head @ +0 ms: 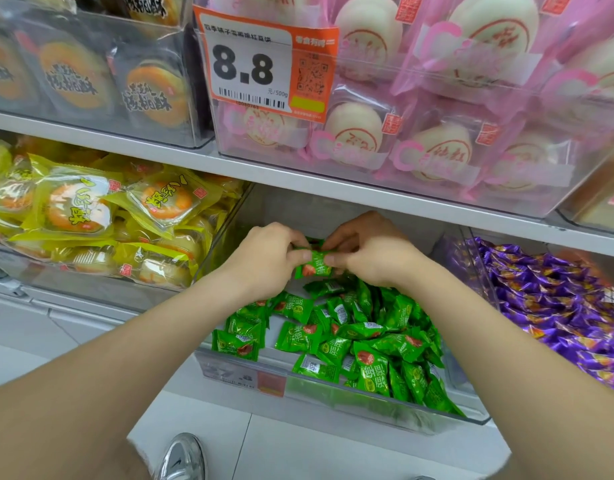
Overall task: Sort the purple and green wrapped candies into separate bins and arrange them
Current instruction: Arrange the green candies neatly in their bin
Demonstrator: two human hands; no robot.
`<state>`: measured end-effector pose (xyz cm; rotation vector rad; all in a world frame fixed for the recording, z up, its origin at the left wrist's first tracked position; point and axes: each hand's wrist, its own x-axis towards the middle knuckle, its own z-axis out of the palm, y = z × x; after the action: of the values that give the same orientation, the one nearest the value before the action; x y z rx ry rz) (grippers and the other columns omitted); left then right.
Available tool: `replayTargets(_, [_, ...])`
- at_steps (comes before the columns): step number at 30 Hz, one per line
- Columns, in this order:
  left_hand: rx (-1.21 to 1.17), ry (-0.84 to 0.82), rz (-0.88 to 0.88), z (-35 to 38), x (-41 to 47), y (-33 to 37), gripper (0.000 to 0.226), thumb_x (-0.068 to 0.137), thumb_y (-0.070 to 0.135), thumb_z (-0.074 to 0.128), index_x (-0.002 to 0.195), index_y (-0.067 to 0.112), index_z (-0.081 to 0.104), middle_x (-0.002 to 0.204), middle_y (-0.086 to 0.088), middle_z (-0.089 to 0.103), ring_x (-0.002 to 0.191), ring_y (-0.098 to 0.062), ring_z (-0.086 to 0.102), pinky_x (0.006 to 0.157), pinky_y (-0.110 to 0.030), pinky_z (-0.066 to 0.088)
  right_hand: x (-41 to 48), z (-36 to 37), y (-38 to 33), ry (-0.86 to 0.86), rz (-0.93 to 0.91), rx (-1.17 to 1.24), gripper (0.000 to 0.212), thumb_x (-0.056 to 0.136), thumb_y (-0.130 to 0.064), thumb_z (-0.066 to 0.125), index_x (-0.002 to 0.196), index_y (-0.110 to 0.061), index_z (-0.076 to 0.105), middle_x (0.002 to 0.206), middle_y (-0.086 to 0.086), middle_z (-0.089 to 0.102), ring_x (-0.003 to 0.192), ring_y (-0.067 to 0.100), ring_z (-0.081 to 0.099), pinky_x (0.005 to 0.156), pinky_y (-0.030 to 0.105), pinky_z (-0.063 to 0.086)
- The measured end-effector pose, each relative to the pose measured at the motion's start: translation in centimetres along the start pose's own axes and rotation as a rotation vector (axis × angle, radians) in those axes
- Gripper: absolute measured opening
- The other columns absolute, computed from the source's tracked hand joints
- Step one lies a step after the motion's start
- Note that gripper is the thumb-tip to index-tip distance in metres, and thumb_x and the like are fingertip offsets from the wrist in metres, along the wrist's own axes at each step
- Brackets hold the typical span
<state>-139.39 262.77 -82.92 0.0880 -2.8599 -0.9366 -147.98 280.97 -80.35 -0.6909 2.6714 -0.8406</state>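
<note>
Head view: left hand (268, 259), right hand (369, 253), pinch grip on one green candy (314, 265)

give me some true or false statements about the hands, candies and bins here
1. The left hand and right hand pinch a green candy between them. True.
2. The purple candies lie left of the green bin. False: they lie to its right.
3. The price tag on the upper shelf reads 8.8. True.
4. The yellow packs sit on the top shelf. False: they sit on the lower shelf, left of the green bin.
</note>
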Motion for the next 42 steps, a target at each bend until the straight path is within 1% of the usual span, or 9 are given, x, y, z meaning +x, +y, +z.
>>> replayTargets(5, [0.21, -0.01, -0.064, 0.3, -0.4, -0.8, 0.035, 0.096, 0.03, 0.071, 0.127, 0.014, 0.065, 0.114, -0.012, 0.069, 0.106, -0.033, 0.067, 0.092, -0.045, 0.057, 2.5, 2.1, 0.9, 0.135, 0.088, -0.339, 0.029, 0.091, -0.013, 0.07, 0.118, -0.022, 0.075, 0.124, 0.004, 0.069, 0.121, 0.027, 0.06, 0.101, 0.032, 0.054])
replayTargets(12, [0.331, -0.116, -0.049, 0.4, -1.0, -0.9, 0.026, 0.092, 0.026, 0.073, 0.117, 0.017, 0.071, 0.111, -0.009, 0.068, 0.102, -0.033, 0.068, 0.086, -0.044, 0.06, 4.4, 5.3, 1.0, 0.064, 0.085, -0.317, 0.027, 0.089, -0.011, 0.071, 0.113, -0.023, 0.075, 0.122, 0.01, 0.065, 0.116, 0.03, 0.06, 0.079, 0.029, 0.047])
replayTargets(18, [0.342, -0.149, -0.07, 0.1, -1.0, -1.0, 0.027, 0.088, 0.025, 0.077, 0.114, 0.023, 0.07, 0.106, -0.004, 0.067, 0.096, -0.03, 0.067, 0.083, -0.044, 0.061, 4.8, 5.7, 0.9, 0.065, 0.064, -0.321, 0.025, 0.086, -0.009, 0.072, 0.103, -0.027, 0.075, 0.118, 0.009, 0.067, 0.114, 0.032, 0.062, 0.085, 0.035, 0.057])
replayTargets(25, [0.373, -0.226, 0.033, 1.0, -1.0, -0.7, 0.024, 0.087, 0.025, 0.079, 0.11, 0.026, 0.072, 0.102, 0.001, 0.066, 0.099, -0.024, 0.064, 0.078, -0.039, 0.057, 4.2, 5.3, 0.8, 0.094, 0.072, -0.354, 0.035, 0.088, -0.011, 0.078, 0.12, -0.021, 0.069, 0.117, 0.013, 0.063, 0.114, 0.037, 0.061, 0.09, 0.041, 0.058])
replayTargets(28, [0.391, -0.243, 0.052, 1.2, -1.0, -0.5, 0.023, 0.087, 0.028, 0.078, 0.109, 0.026, 0.072, 0.102, 0.0, 0.068, 0.098, -0.024, 0.064, 0.08, -0.043, 0.06, 3.3, 3.9, 0.5, 0.003, 0.071, -0.397, 0.03, 0.081, -0.009, 0.076, 0.107, -0.023, 0.07, 0.113, 0.008, 0.063, 0.105, 0.031, 0.063, 0.088, 0.038, 0.059])
replayTargets(31, [0.383, -0.218, 0.048, 1.2, -1.0, 0.0, 0.003, 0.094, 0.025, 0.067, 0.093, 0.027, 0.07, 0.094, -0.001, 0.069, 0.088, -0.027, 0.066, 0.073, -0.04, 0.058, 1.8, 3.2, 0.9, -0.165, -0.001, -0.419, 0.029, 0.079, -0.013, 0.073, 0.105, -0.027, 0.073, 0.108, 0.0, 0.068, 0.099, 0.023, 0.066, 0.09, 0.034, 0.06])
replayTargets(36, [0.369, -0.164, 0.021, 0.9, -1.3, 0.2, 0.024, 0.097, 0.017, 0.057, 0.076, 0.028, 0.062, 0.082, 0.0, 0.066, 0.075, -0.027, 0.065, 0.063, -0.036, 0.052, 1.5, 4.0, 1.8, -0.169, -0.103, -0.488, 0.028, 0.083, -0.016, 0.075, 0.106, -0.032, 0.071, 0.114, 0.001, 0.066, 0.105, 0.025, 0.064, 0.093, 0.036, 0.057])
replayTargets(39, [0.321, -0.132, 0.027, 0.7, -1.3, -0.1, 0.019, 0.096, 0.015, 0.058, 0.087, 0.026, 0.07, 0.085, -0.001, 0.068, 0.079, -0.028, 0.067, 0.07, -0.039, 0.058, 1.7, 4.0, 1.7, -0.151, -0.122, -0.518, 0.024, 0.089, -0.018, 0.069, 0.11, -0.029, 0.07, 0.12, 0.008, 0.065, 0.112, 0.032, 0.062, 0.095, 0.042, 0.055])
replayTargets(42, [0.297, -0.067, 0.052, 0.6, -0.9, -0.5, 0.022, 0.094, 0.015, 0.063, 0.114, 0.022, 0.071, 0.104, -0.005, 0.07, 0.095, -0.03, 0.069, 0.081, -0.041, 0.059, 1.6, 3.0, 1.3, -0.137, -0.099, -0.486, 0.034, 0.085, -0.022, 0.058, 0.115, -0.032, 0.07, 0.125, 0.006, 0.066, 0.113, 0.033, 0.062, 0.095, 0.041, 0.056])
